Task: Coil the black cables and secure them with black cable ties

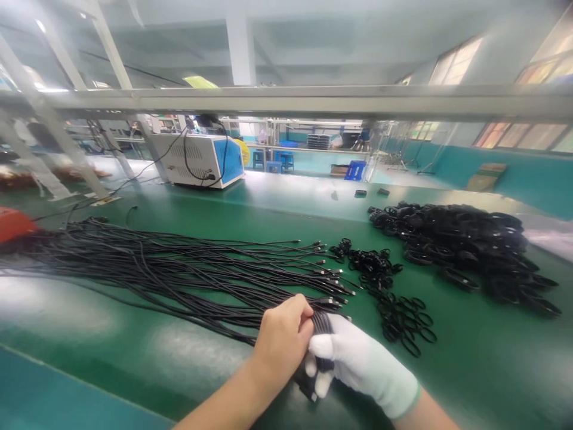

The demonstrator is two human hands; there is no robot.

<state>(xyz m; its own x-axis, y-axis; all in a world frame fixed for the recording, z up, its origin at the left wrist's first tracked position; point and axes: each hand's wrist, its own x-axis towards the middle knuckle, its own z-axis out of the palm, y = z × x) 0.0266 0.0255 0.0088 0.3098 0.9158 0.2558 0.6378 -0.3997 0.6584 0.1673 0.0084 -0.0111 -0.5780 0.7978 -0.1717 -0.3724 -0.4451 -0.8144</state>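
Note:
A coiled black USB cable (322, 325) is held between my two hands above the green table. My right hand (353, 355), in a white glove, wraps its fingers round the coil. My bare left hand (285, 331) is closed against the coil's left side; its fingertips are mostly hidden. Below the hands hangs a cable end with a metal plug (308, 391). Behind and left of them lie many long, straight black cables (201, 269), their plugs pointing right. Small black rubber rings (405, 322) are scattered to the right of the gloved hand.
A large pile of coiled black cables (456, 239) lies at the right. A white and blue machine (203, 160) stands at the back left. An orange-red object (15, 224) sits at the left edge. A metal frame bar (313, 100) crosses above the green table (286, 206).

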